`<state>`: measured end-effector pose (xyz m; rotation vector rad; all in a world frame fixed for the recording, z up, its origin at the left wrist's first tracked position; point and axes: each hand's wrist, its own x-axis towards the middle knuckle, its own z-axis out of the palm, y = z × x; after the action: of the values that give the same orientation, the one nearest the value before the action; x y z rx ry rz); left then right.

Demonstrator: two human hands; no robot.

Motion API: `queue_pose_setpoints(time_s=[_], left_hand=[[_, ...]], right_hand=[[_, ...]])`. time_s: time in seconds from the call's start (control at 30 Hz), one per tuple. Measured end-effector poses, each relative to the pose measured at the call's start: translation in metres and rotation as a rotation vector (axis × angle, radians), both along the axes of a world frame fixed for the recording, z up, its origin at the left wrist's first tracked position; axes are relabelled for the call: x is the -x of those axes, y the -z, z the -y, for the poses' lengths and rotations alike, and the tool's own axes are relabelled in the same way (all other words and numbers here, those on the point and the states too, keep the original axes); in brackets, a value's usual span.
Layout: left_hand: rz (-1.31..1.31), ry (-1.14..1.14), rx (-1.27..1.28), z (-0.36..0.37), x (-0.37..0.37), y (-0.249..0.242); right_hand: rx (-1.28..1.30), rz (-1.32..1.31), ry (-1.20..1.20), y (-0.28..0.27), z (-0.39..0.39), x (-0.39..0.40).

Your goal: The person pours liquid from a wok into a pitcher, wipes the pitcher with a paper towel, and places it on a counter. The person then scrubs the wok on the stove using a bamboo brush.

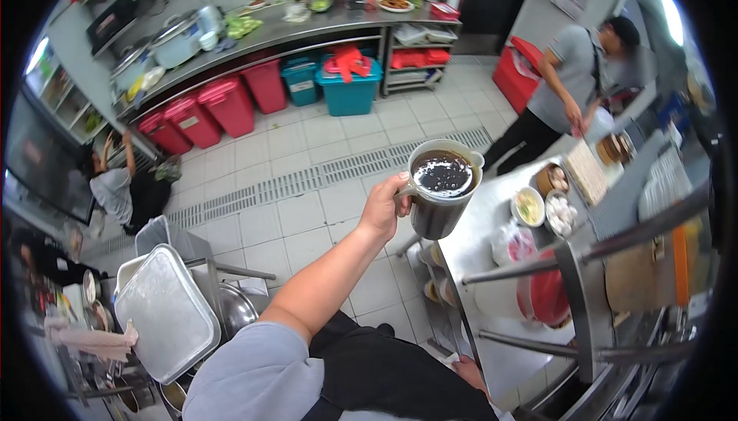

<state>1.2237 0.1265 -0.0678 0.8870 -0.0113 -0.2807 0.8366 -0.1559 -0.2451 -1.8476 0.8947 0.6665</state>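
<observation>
My left hand (382, 210) is closed round the handle of a translucent pitcher (438, 210). Dark brown liquid with some bubbles on top fills it nearly to the rim. The pitcher is held up in front of me, over the tiled floor and just left of the steel table (480, 252). Low down, at the near side of that table, my right hand (467, 372) shows only in part. Something small and white lies against it, and its fingers are too hidden to make out.
On the steel table are a bowl with yellow food (528, 207), a bowl of white pieces (561, 215) and a red-and-white container (544, 290). A co-worker (573, 75) stands behind it; another person (115, 190) crouches left. Metal rails (538, 269) cross nearby right. A lidded tub (169, 309) stands left.
</observation>
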Motion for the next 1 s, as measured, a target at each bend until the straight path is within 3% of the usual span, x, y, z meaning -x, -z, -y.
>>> queue_pose_setpoints(time_s=[0.17,0.27,0.33,0.53,0.73,1.0], left_hand=[[0.023,-0.086,-0.082,-0.091,-0.027,-0.022],[0.048,-0.185,-0.170,-0.143,-0.055,-0.028],[0.063,-0.206,-0.195,-0.175,-0.077,-0.030],[0.006,-0.299,-0.231,-0.239,-0.159,-0.043],[0.058,-0.355,-0.227,-0.254,-0.267,-0.038],[0.165,-0.413,-0.120,-0.218,-0.437,-0.041]], right_hand=[[-0.062,0.050,-0.212,-0.010,-0.057,-0.126],[-0.189,0.111,-0.146,0.051,-0.071,-0.189],[-0.200,0.187,-0.120,0.054,-0.093,-0.241],[-0.356,0.330,-0.005,-0.033,-0.171,-0.380],[-0.481,0.406,0.101,-0.047,-0.165,-0.487],[-0.547,0.481,0.243,-0.042,-0.085,-0.681]])
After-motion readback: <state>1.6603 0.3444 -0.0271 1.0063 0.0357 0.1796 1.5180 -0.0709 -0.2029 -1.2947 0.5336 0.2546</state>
